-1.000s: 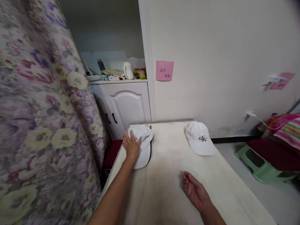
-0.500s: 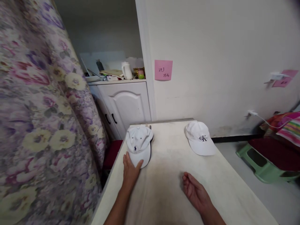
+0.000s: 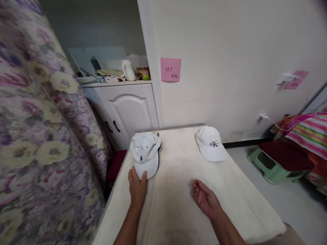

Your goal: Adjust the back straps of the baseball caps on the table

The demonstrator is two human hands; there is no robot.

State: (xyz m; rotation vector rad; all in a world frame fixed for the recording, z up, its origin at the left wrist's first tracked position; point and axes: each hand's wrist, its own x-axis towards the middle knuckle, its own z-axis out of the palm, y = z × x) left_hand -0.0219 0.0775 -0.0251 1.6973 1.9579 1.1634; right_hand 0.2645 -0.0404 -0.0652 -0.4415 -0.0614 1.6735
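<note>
My left hand (image 3: pixel 138 189) rests at the front left of a white baseball cap (image 3: pixel 145 151) with a small dark logo. Its thumb and fingers are apart and touch the brim's edge, without a visible grip. A dark edge shows along that cap's right side; what it belongs to is hard to make out. My right hand (image 3: pixel 206 200) hovers over or rests on the table (image 3: pixel 176 211), fingers curled together, with nothing visible in them. Farther back on the right lies a second white cap (image 3: pixel 211 143) with black "CK" lettering, apart from both hands.
A floral curtain (image 3: pixel 51 136) hangs along the left. Behind the table are a white cabinet (image 3: pixel 130 109) holding a white jug (image 3: pixel 128 70), and a wall with a pink note (image 3: pixel 170 69). A green stool (image 3: pixel 268 170) with a dark red top stands at right.
The view has turned a little, so everything sits farther left and higher. My left thumb has drawn back toward the brim's edge and closer to the fingers. Both caps stay in place.
</note>
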